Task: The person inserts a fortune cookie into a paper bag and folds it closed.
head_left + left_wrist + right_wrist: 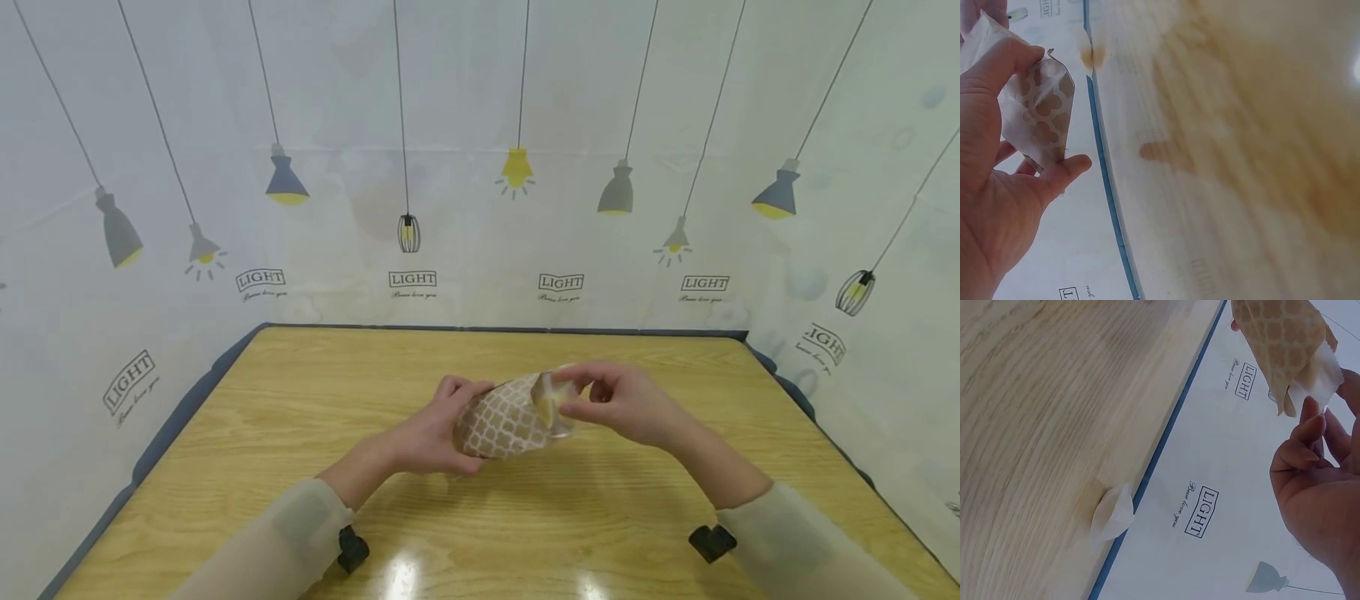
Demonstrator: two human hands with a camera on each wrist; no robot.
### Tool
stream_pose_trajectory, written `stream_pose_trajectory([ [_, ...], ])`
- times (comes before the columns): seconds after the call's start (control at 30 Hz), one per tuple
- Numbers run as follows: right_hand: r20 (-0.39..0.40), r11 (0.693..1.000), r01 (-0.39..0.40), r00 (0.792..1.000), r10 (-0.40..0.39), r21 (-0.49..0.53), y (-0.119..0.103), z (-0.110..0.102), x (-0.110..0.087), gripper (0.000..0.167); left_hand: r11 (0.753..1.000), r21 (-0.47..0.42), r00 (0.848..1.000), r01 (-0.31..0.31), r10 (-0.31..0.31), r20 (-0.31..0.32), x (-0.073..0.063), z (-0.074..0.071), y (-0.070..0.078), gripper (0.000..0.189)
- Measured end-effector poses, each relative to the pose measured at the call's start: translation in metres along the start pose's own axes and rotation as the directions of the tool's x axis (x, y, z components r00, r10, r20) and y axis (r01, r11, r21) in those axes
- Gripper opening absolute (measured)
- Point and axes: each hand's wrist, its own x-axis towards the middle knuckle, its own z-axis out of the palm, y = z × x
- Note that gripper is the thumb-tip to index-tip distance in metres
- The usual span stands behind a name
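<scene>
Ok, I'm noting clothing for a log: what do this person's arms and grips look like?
Pale off-white fabric sleeves ending partway up the forearms, with a small black blocky device beside each. The left grip and right grip are bare, without gloves.

From my end, the patterned packet (501,419) hides most of the left hand's (438,429) fingers, and the pale material (551,407) at its mouth is too blurred to identify, partly covered by the right hand (626,404). My right wrist view crops the packet at the top; my left one smears the tabletop (1285,125). Both sleeves (262,546) run off the head view's bottom edge.
</scene>
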Motion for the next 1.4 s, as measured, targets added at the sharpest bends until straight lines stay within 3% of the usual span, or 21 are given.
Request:
stream_pose_trajectory([
  [0.37,0.001,0.998,0.060,0.998,-0.060,0.021,-0.002,0.008,-0.002,0.035,1.000,0.007,1.000,0.004,-0.004,-0.003,0.002,0.001,-0.001,0.108],
  [0.47,0.000,0.998,0.046,0.999,-0.046,0.035,-0.004,0.008,-0.005,0.039,1.000,0.006,1.000,0.004,-0.004,-0.006,0.001,0.002,-0.001,0.109],
  [0.7,-0.091,0.998,-0.018,0.996,0.023,0.061,0.008,-0.001,-0.014,0.047,0.998,-0.026,0.999,0.052,-0.052,-0.009,-0.003,-0.003,0.000,0.109],
  [1.1,-0.069,0.998,0.033,0.997,-0.029,0.056,0.018,0.005,-0.013,0.045,0.997,-0.038,0.998,0.068,-0.068,-0.005,-0.004,-0.005,0.002,0.108],
  [1.4,-0.057,0.999,0.025,0.998,-0.023,0.041,0.017,0.013,-0.010,0.047,0.998,-0.030,0.998,0.055,-0.056,-0.007,-0.001,-0.002,0.002,0.109],
])
